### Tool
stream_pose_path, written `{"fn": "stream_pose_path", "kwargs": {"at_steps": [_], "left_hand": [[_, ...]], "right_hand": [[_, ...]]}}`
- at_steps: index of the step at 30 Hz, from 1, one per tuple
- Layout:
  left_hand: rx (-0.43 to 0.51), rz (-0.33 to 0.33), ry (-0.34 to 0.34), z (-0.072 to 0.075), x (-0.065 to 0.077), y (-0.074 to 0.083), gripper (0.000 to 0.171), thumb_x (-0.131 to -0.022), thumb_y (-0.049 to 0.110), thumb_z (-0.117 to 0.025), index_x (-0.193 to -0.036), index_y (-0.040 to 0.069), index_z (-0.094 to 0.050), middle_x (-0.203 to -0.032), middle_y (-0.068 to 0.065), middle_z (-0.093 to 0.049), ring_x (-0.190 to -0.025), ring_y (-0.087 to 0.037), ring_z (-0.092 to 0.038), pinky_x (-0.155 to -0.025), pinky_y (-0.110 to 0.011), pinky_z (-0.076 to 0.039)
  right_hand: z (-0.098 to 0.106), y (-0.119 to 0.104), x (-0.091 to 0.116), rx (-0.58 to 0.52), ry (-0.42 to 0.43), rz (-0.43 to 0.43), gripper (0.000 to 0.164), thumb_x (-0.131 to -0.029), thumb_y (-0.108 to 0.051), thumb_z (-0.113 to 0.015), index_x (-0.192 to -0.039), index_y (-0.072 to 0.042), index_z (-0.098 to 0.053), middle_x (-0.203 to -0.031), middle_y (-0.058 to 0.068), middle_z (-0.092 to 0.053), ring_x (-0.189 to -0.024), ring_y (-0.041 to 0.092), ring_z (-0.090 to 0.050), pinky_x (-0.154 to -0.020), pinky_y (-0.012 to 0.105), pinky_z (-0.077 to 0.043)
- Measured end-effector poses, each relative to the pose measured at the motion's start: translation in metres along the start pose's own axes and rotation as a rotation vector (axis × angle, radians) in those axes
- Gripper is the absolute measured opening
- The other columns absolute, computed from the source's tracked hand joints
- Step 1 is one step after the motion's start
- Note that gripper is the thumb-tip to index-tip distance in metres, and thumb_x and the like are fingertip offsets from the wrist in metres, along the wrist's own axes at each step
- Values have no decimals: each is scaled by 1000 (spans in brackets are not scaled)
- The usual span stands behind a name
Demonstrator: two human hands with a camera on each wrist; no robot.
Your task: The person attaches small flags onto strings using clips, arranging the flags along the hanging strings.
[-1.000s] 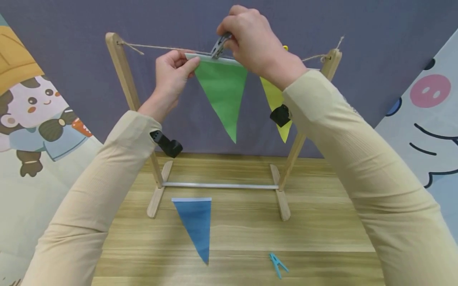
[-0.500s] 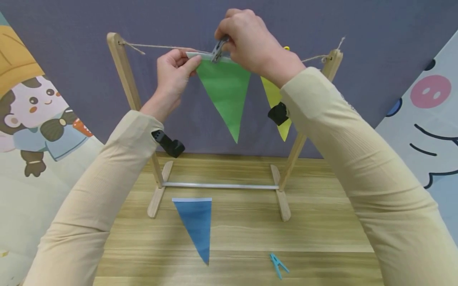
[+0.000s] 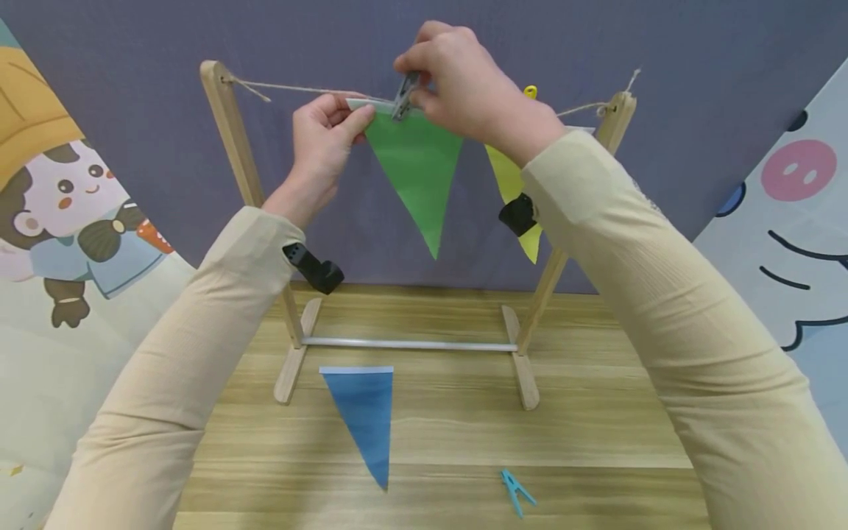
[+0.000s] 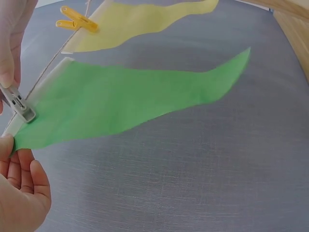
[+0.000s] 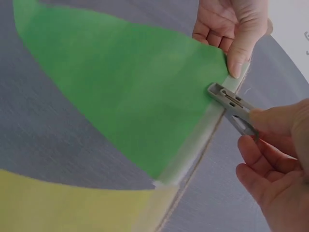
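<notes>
A green pennant (image 3: pixel 417 169) with a white top band hangs at the string (image 3: pixel 291 87). My left hand (image 3: pixel 322 143) pinches its upper left corner between thumb and fingers. With thumb and fingers my right hand (image 3: pixel 464 85) grips a grey clothespin (image 3: pixel 402 101) by its handle end. In the right wrist view the tip of the clothespin (image 5: pixel 231 99) lies across the white band and over the green cloth. Farther right, partly behind the right arm, hangs a yellow pennant (image 3: pixel 506 173), held to the string by a yellow clothespin (image 4: pixel 77 20).
Two wooden posts (image 3: pixel 232 132) joined by a low white bar (image 3: pixel 404 344) carry the string. On the wooden table (image 3: pixel 616 412) lie a blue pennant (image 3: pixel 366 419) and a light blue clothespin (image 3: pixel 515 492). A grey-blue panel (image 3: pixel 318 37) stands behind.
My right hand has come down slightly with the grey clothespin, whose tip now reaches lower over the pennant's white band. The left hand keeps its pinch on the corner.
</notes>
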State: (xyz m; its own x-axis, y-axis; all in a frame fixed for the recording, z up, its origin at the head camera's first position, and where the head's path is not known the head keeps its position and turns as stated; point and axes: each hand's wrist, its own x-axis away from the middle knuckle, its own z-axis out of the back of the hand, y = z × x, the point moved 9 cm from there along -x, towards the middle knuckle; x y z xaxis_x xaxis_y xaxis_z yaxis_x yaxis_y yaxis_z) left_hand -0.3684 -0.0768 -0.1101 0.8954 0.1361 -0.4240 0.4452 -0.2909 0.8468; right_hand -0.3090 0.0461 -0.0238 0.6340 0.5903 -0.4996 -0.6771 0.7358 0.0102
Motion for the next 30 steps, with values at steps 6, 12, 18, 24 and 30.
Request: {"fn": "stream_pose_path", "kwargs": {"at_steps": [6,12,18,24,30], "left_hand": [[9,4,2,1,0,-3,10,-83,-7,-65,-80,2,-65,-68,-1,-62,-57,-7,-52,-55,-17,-43],[0,-8,0,0,1,-3,11,-83,-8,-65,-79,2,-65,-67,0,-61,-56,-7,-51,-54,-17,-43],[-16,-7,-5,-1,1,-2,9,-83,-7,-66,-80,2,-65,-68,0,-62,-59,-6,-53,-56,-17,-44],[-39,-1,-2,1,2,-3,11,-83,-5,-67,-78,5,-65,-68,0,-62,-61,-6,-54,-59,-18,-45],[-48,30,-3,2,3,-11,8,-83,-3,-68,-80,3,-63,-71,1,-63,-63,-7,-54,-60,-19,-45]], "right_hand": [[1,4,2,-56,65,-26,31,-93,-3,-52,-123,2,-58,-115,17,-56,-104,23,-55,-91,26,-43],[1,6,4,-93,87,-31,30,-93,1,-51,-122,2,-59,-116,16,-57,-105,23,-55,-93,27,-43],[-2,3,-2,-50,22,-49,34,-91,7,-46,-122,2,-60,-116,17,-58,-102,24,-55,-89,29,-45],[-5,4,-3,-26,-9,-69,33,-92,1,-48,-124,1,-58,-116,16,-58,-101,22,-53,-86,28,-43],[-10,10,5,-57,14,-73,38,-91,-6,-57,-129,1,-53,-121,16,-56,-105,24,-54,-91,29,-44]]}}
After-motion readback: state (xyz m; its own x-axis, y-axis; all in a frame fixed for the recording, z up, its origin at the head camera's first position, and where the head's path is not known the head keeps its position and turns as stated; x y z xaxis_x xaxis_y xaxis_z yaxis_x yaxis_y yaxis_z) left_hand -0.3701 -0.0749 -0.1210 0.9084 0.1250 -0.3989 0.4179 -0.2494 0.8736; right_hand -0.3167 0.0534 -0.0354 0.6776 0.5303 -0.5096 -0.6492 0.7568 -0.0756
